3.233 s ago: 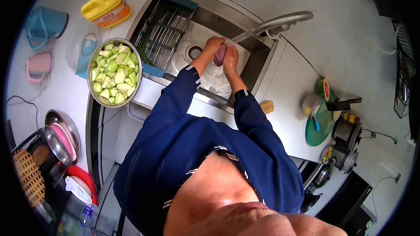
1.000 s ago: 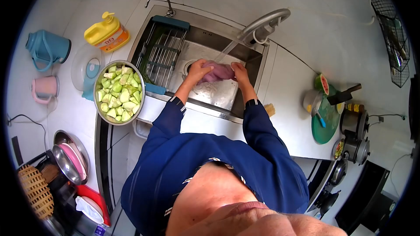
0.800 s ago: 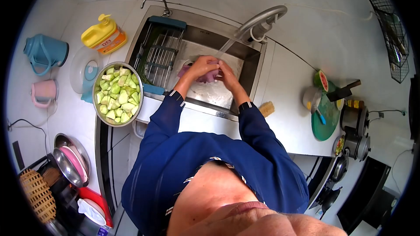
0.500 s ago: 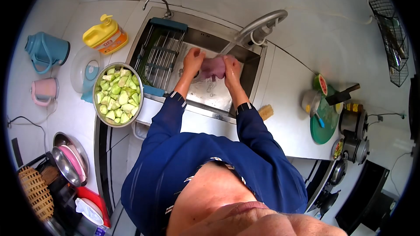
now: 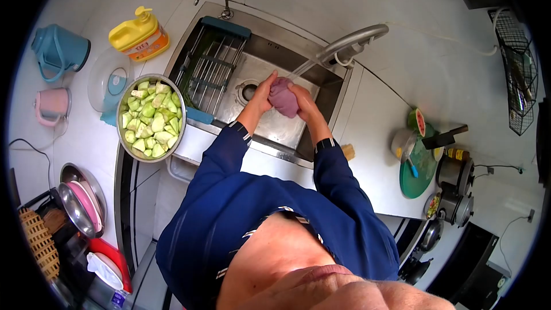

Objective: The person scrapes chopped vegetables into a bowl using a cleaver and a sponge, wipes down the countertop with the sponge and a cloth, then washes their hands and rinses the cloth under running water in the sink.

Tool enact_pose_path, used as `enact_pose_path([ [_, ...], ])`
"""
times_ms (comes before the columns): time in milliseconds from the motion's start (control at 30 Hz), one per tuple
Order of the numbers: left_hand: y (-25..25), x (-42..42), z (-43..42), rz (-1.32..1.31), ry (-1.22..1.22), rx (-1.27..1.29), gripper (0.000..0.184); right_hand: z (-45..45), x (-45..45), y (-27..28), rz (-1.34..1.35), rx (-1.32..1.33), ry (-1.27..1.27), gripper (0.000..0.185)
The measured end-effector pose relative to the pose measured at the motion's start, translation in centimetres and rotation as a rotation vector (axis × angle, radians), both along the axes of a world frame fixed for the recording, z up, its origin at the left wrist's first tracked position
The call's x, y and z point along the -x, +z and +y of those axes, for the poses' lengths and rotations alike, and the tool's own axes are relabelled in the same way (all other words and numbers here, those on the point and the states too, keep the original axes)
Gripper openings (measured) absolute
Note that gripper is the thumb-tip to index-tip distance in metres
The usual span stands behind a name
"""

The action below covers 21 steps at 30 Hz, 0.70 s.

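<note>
A bunched purple cloth (image 5: 283,97) is held between both hands over the steel sink (image 5: 281,129). My left hand (image 5: 263,95) grips its left side, near the drain, with the thumb pointing up. My right hand (image 5: 303,102) holds the right side of the cloth, fingers wrapped round its edge. Water runs from the curved faucet (image 5: 353,39) down toward the top of the cloth. To the left of my hands, a metal rack with teal ends (image 5: 213,74) spans part of the sink.
A bowl of cut green vegetable pieces (image 5: 121,129) stands left of the sink, below a yellow bottle (image 5: 140,34). A yellow sponge (image 5: 348,151) lies on the right counter. Farther right are a green cutting board (image 5: 414,181), a cleaver (image 5: 441,140) and cut watermelon (image 5: 419,121).
The cloth was spread and hanging mostly from my right hand, with my left hand apart from it. Now it is bunched between both hands. The whole view has shifted slightly.
</note>
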<state>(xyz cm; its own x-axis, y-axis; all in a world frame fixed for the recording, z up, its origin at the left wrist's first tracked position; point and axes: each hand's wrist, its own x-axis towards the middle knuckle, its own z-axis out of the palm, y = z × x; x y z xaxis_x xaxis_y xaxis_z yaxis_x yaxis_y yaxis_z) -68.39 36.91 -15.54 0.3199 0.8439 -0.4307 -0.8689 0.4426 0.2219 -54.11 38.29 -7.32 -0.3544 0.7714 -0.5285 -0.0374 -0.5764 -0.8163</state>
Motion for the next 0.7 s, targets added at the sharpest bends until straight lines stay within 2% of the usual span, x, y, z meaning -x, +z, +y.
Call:
enact_pose_path([
  [67,1.8,-1.1,-0.4,0.115,0.058,-0.122,0.047,2.9,-1.1,-3.1,-0.276,-0.104,-0.022,0.034],
  [167,3.2,-3.4,-1.5,0.183,-0.009,-0.215,0.043,4.1,0.0,-2.3,-0.550,-0.379,-0.290,0.034],
  [200,3.1,-3.7,-1.9,0.166,-0.148,-0.207,0.044,5.0,0.3,-3.1,-0.405,-0.256,-0.333,0.036],
  [300,5.0,-4.1,-2.8,0.199,-0.138,-0.127,0.049,5.0,1.5,-3.7,0.154,-0.078,-0.352,0.040],
  [333,6.0,-3.8,-2.9,0.108,-0.112,-0.076,0.043,5.0,1.4,-3.7,0.200,-0.004,-0.347,0.045],
  [433,2.0,-3.5,-2.5,0.253,-0.211,-0.107,0.043,5.4,-1.6,-3.2,0.344,0.107,-0.310,0.045],
  [467,1.0,-3.4,-2.5,0.212,-0.216,-0.045,0.045,5.9,-3.6,-4.5,0.221,0.125,-0.350,0.039],
  [600,1.9,-2.5,-3.0,0.095,-0.133,0.001,0.042,7.6,-10.6,-5.6,0.213,0.142,-0.676,0.020],
  [700,3.0,-2.3,-3.6,0.033,-0.050,0.014,0.040,10.0,-12.7,-3.4,0.260,0.117,-0.629,0.013],
])
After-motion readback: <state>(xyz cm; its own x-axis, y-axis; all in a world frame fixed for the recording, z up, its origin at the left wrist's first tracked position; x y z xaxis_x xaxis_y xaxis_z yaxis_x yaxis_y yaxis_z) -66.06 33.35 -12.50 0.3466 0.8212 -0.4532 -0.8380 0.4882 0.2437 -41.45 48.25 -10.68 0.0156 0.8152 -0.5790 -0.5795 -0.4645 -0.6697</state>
